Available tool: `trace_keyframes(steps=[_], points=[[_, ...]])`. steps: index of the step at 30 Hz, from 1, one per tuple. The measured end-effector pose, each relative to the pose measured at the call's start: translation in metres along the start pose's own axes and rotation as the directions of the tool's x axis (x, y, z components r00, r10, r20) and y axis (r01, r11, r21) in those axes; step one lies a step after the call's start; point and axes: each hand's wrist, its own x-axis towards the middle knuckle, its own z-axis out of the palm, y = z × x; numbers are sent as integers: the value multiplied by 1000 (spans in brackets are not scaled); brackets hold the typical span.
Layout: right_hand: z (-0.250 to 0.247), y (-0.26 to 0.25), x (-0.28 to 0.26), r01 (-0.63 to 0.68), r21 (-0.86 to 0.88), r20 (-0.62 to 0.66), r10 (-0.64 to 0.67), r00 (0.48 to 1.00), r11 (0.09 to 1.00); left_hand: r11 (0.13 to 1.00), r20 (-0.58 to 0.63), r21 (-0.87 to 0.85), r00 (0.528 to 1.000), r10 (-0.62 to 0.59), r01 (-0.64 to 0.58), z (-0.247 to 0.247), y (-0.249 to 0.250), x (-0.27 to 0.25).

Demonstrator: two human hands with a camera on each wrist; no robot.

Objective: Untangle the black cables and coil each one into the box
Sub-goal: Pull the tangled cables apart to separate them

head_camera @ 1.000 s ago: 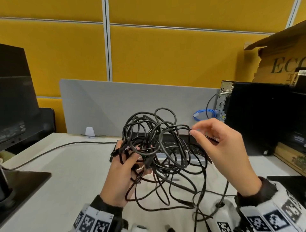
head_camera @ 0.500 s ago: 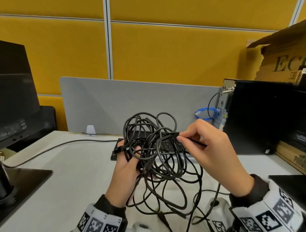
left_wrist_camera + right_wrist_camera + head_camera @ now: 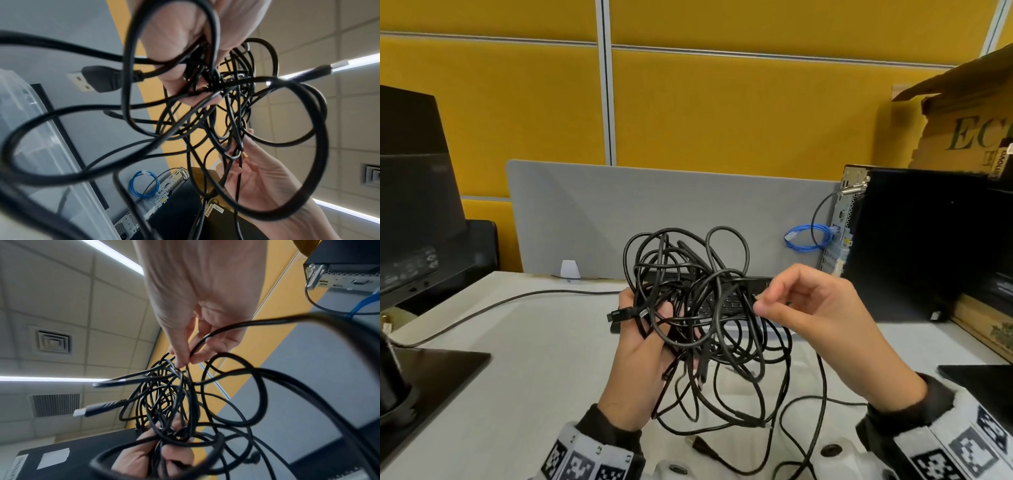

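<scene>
While the left hand (image 3: 640, 356) grips the black cables (image 3: 698, 308) above the desk (image 3: 524, 359), the right hand (image 3: 822, 329) pinches one strand — nothing looks freed or coiled; the job seems barely begun.

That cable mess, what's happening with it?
A person is untangling a knot of black cables above a desk. The left hand grips the bundle while the right hand pinches one strand at its edge. Nothing is separated or coiled yet; a cardboard box sits at the right.
</scene>
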Motion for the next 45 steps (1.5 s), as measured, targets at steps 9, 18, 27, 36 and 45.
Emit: trace_keyframes(steps=[9, 18, 27, 36, 45], points=[[-5, -7, -1, 16, 78, -47, -13, 999, 997, 990, 23, -119, 996, 83, -80, -10, -2, 8], [8, -9, -12, 66, 2, -30, -66, 997, 998, 977, 86, -202, 992, 93, -74, -16, -7, 11], [12, -8, -15, 17, 9, 22, -17, 1000, 1000, 989, 106, -122, 990, 93, -80, -20, -9, 12], [-14, -24, 24, -155, -165, 160, 181, 970, 974, 994, 133, -108, 991, 11, 3, -21, -13, 12], [11, -24, 43, -250, -113, 504, 272, 820, 962, 994, 240, 98, 968, -74, 52, -13, -9, 6]])
